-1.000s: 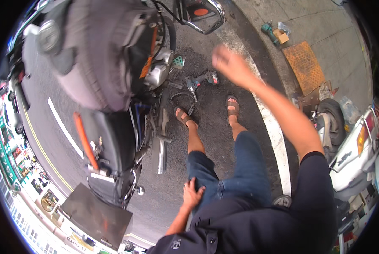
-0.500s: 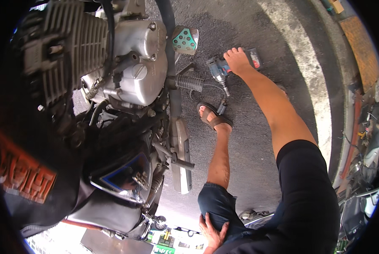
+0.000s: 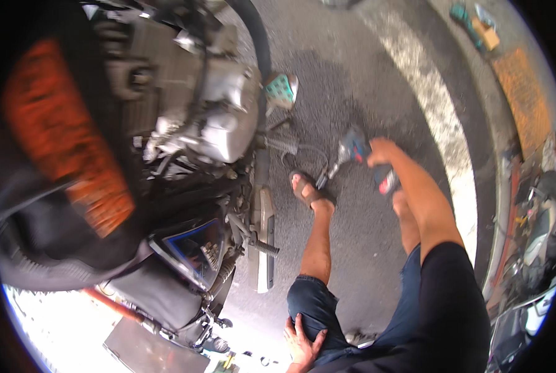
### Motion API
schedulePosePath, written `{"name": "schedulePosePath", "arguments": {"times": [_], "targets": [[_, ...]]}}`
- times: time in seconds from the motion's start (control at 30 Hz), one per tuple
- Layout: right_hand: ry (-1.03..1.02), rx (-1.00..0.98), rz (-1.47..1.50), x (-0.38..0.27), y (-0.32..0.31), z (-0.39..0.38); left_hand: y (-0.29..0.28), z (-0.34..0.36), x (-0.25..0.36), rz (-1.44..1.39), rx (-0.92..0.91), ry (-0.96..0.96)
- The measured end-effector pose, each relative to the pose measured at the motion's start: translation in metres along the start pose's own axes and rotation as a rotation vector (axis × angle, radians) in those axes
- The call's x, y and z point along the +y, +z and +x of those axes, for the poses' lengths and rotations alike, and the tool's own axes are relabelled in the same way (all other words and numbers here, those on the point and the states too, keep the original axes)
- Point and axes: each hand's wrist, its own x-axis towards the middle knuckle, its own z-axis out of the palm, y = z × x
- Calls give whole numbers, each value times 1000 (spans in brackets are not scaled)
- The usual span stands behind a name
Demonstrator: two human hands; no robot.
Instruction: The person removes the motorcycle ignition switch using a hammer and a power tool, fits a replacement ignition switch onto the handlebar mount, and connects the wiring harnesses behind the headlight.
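My right hand [image 3: 382, 151] is wrapped round the handle of a cordless impact wrench [image 3: 354, 147], blue-grey with a red-marked battery at its base. Its metal nose points down and to the left, near the front of my sandalled left foot [image 3: 309, 191]. A dark loop of cable or hose [image 3: 320, 154] curves on the asphalt beside that foot, with a small dark piece at its end. My left hand [image 3: 303, 345] lies with fingers spread on my left knee, over dark blue shorts [image 3: 315, 304], and holds nothing. Motion blurs the wrench.
On the left stands a motorcycle with a silver engine [image 3: 228, 115], footpegs and a black seat [image 3: 160, 298]. A green-faced pedal-like piece [image 3: 281, 89] sticks out by the engine. At right run a white road line [image 3: 439, 112], a kerb, an orange-brown plate [image 3: 521, 99] and cluttered parts.
My right hand has drawn the wrench back toward me and to the right, and its nose has swung toward lower left. My left hand stays on the knee. The whole view has shifted.
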Motion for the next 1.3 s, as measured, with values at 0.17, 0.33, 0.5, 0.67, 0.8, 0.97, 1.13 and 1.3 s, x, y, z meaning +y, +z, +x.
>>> {"name": "schedulePosePath", "arguments": {"times": [0.17,0.33,0.5,0.67,0.8,0.97,1.13,1.3], "targets": [[-27,-43,304,-12,-27,-168,1,0,14,164,12,56],[-247,-172,793,-66,-80,-350,-39,19,34,-533,-16,9],[-474,-5,941,-165,-176,-522,-255,-64,163,-648,458,760],[-603,304,766,-253,-243,-564,-338,-55,194,7,677,1017],[-685,407,870,-302,-291,-564,-412,-44,221,-110,949,1101],[-766,695,896,-408,-368,-567,-513,-31,259,-457,1242,1323],[-578,1278,341,-460,-437,-539,-584,15,297,-805,1106,1537],[-547,1495,29,-492,-471,-519,-608,45,321,-1120,1009,1531]]}}
